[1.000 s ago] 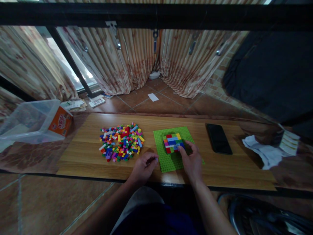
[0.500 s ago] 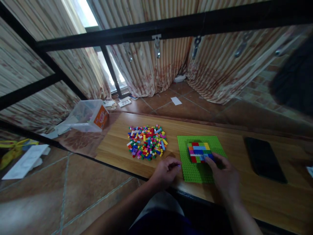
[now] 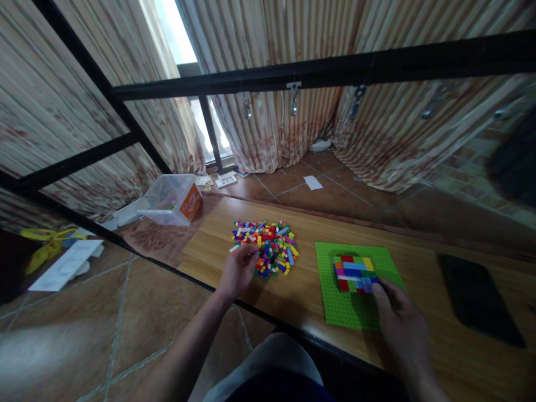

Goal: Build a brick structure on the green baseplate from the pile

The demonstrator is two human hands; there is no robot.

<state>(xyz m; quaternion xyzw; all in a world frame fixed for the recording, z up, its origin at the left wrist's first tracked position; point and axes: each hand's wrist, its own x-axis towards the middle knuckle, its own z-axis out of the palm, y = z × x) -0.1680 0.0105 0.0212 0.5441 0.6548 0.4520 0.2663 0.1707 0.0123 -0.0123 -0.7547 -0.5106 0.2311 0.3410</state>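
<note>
A pile of small multicoloured toy bricks [image 3: 274, 251] lies on the wooden tabletop. Over its near left edge is my left hand [image 3: 239, 272], closed with thumb and fingertips pinched together; what is between them is too small to make out. A green studded baseplate [image 3: 337, 310] lies to the right of the pile. Near the middle of it is a flat multicoloured block of joined bricks [image 3: 354, 273]. My right hand [image 3: 402, 321] grips the near right corner of this block between thumb and fingers, hiding that corner and part of the baseplate.
A dark flat tablet-like slab [image 3: 479, 296] lies on the table [image 3: 209, 245] to the right. A clear plastic bin [image 3: 171, 204] with an orange label stands past the left end. Black metal bars [image 3: 268, 78] run across beyond the table, before striped curtains [image 3: 310, 123].
My left hand has moved left from the baseplate's edge to the brick pile. My right hand stays at the block's corner. The whole view has shifted slightly.
</note>
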